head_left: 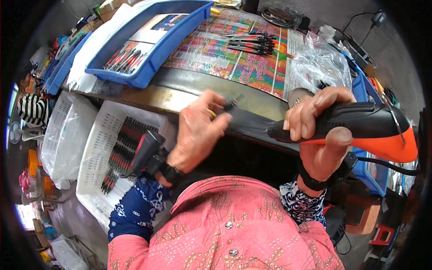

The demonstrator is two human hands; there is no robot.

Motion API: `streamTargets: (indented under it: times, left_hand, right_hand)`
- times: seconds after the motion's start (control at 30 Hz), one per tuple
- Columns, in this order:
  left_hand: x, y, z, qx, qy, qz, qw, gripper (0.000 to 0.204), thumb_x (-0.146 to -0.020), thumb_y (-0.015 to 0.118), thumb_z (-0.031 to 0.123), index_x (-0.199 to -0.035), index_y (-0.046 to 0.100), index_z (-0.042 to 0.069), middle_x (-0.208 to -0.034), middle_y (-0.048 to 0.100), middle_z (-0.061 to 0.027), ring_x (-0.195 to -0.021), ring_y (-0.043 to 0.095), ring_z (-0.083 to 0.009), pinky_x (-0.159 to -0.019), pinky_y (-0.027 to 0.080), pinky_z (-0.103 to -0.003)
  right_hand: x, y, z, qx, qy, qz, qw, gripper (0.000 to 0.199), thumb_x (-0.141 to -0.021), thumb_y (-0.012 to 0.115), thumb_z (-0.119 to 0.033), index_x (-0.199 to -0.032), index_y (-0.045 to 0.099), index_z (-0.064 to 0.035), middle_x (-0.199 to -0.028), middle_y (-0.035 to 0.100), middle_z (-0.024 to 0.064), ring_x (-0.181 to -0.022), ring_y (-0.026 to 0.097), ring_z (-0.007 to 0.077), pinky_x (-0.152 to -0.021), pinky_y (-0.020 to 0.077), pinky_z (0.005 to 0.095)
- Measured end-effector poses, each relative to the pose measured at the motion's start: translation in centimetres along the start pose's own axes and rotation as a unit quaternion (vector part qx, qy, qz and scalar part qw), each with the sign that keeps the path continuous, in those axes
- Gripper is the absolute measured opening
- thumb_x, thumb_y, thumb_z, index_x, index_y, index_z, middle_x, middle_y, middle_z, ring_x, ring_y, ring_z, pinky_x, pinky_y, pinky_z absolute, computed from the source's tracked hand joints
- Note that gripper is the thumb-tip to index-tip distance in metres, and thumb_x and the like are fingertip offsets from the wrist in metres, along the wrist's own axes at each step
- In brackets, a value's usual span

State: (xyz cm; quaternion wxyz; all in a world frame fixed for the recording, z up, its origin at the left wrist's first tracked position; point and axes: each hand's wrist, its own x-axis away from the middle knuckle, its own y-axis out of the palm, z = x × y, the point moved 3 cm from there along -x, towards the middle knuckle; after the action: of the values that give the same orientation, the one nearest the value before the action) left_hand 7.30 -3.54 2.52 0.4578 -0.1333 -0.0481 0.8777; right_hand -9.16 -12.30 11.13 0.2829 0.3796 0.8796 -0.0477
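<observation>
My right hand [321, 128] is wrapped around a black-and-orange handheld power tool [382, 130], held level with its tapered nose toward the left. A metal loop hangs on its rear end. My left hand [200, 126] is blurred over the table's front edge, its fingers closed around a small dark piece [231, 105] too smeared to name. Beyond the hands, several slender black-and-red pen-like pieces [252, 42] lie bundled on the printed table sheet [211, 56]. More such pieces fill part of a blue tray [150, 74] at the far left.
Below the table's metal edge [171, 99], a white basket [92, 157] holds rows of black-and-red pieces. Clear plastic bags [319, 58] lie at the right, beside blue bins [371, 173]. Coiled cables [279, 18] rest at the back. A person in stripes [33, 108] is at far left.
</observation>
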Motion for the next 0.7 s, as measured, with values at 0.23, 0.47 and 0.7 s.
streamTargets:
  times: [0.23, 0.47, 0.7]
  left_hand:
    - [-7.9, -4.0, -1.5, -0.384, 0.125, 0.123, 0.906, 0.021, -0.074, 0.064, 0.010, -0.092, 0.062, 0.001, -0.075, 0.064, -0.0139, -0.069, 0.063, -0.0296, -0.065, 0.048, -0.036]
    - [-11.7, -4.8, -3.6, -0.507, 0.170, 0.129, 0.835, 0.020, -0.072, 0.067, 0.009, -0.091, 0.063, 0.005, -0.087, 0.061, -0.0129, -0.084, 0.059, -0.0336, -0.074, 0.047, -0.043]
    - [-14.0, -3.1, -2.5, -0.475, 0.199, 0.101, 0.851, 0.018, -0.072, 0.067, 0.011, -0.089, 0.065, 0.008, -0.088, 0.061, -0.0117, -0.087, 0.058, -0.0337, -0.075, 0.047, -0.043]
  right_hand:
    - [0.4, -1.6, 0.2, -0.018, 0.004, 0.020, 1.000, 0.058, -0.078, 0.067, -0.054, -0.094, 0.043, -0.0031, -0.061, 0.045, 0.0013, -0.051, 0.046, 0.0111, -0.056, 0.0422, 0.0272]
    - [0.1, -2.9, 0.4, -0.056, 0.018, 0.033, 0.998, 0.056, -0.076, 0.072, -0.047, -0.093, 0.043, -0.0030, -0.060, 0.046, 0.0023, -0.050, 0.047, 0.0128, -0.052, 0.0427, 0.0277]
    - [-0.3, -4.1, 0.9, -0.087, 0.030, 0.036, 0.995, 0.055, -0.074, 0.076, -0.044, -0.091, 0.042, -0.0035, -0.058, 0.045, 0.0025, -0.048, 0.048, 0.0139, -0.051, 0.0437, 0.0289]
